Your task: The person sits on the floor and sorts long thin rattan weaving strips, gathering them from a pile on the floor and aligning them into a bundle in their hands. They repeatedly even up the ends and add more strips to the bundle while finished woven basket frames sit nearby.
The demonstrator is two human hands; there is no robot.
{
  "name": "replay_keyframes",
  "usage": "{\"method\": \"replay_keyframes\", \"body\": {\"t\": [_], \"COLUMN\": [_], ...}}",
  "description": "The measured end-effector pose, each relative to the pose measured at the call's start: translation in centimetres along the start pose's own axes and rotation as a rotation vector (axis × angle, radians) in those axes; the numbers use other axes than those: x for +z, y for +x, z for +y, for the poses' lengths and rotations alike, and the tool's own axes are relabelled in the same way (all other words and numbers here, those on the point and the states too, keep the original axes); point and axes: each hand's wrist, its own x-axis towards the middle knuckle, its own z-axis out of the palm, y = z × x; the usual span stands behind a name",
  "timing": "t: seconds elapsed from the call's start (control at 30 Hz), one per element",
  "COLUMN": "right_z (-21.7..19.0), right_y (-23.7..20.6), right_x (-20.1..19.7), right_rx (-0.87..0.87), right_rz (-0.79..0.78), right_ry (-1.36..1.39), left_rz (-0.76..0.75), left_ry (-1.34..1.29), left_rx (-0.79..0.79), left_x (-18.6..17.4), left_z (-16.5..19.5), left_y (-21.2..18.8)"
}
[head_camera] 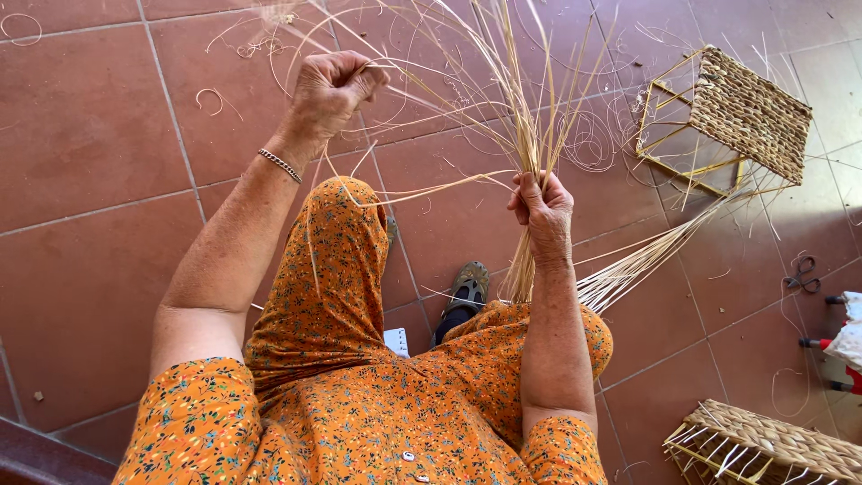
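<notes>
Nearest the camera, the person's lap is covered by an orange flowered dress (359,395), one knee raised and a shoe (468,287) resting on the red tiled floor (90,180) below.

Above the right knee, the right hand (542,208) is closed into a fist around a bundle of pale straw strands (525,135). Its fingers (530,189) are curled tight about the middle of the bundle, so the strands fan upward above the fist and hang down below it toward the knee.

Farther out, the left hand (330,90), with a thin bracelet (279,165) at the wrist, is raised and also shut. Its fingers (364,76) pinch a few single strands that stretch sideways across to the bundle.

To the right, a sheaf of straight straw (646,260) lies on the floor, leading up to a half-woven rectangular basket (750,112) tipped on its side, with its wire frame bare at one end. Scissors (802,272) lie near the right edge. Another woven basket (763,445) sits at the lower right corner. Loose curls of straw are scattered over the far tiles.
</notes>
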Motion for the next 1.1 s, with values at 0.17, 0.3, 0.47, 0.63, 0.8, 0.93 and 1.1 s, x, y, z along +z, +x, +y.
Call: {"method": "replay_keyframes", "body": {"t": [0.17,0.3,0.47,0.63,0.8,0.93,1.1], "right_z": [0.2,-0.2,-0.4,-0.2,-0.1,-0.1,-0.4], "right_y": [0.2,0.2,-0.1,0.0,0.4,0.4,0.2], "right_x": [0.3,0.1,0.0,-0.7,-2.7,-3.1,-2.3], "right_rx": [-0.045,-0.073,-0.070,-0.108,-0.177,-0.178,-0.181], "right_rz": [0.032,0.123,0.129,0.176,0.267,0.274,0.231], "right_ry": [-0.057,-0.043,-0.012,-0.074,-0.040,-0.005,0.025], "left_rz": [0.292,0.254,0.030,-0.177,-0.278,-0.350,-0.156], "left_ry": [0.568,0.464,-0.555,-0.849,-0.720,-0.648,-0.501], "left_rx": [0.206,0.294,-0.257,-0.395,-0.390,-0.370,-0.361], "left_x": [0.6,1.1,0.2,-1.0,-1.6,-0.9,0.9], "left_z": [-1.8,-2.2,-0.3,3.0,5.2,4.9,3.6], "left_y": [0.5,0.6,0.0,-1.0,-2.4,-3.5,-3.1]}}
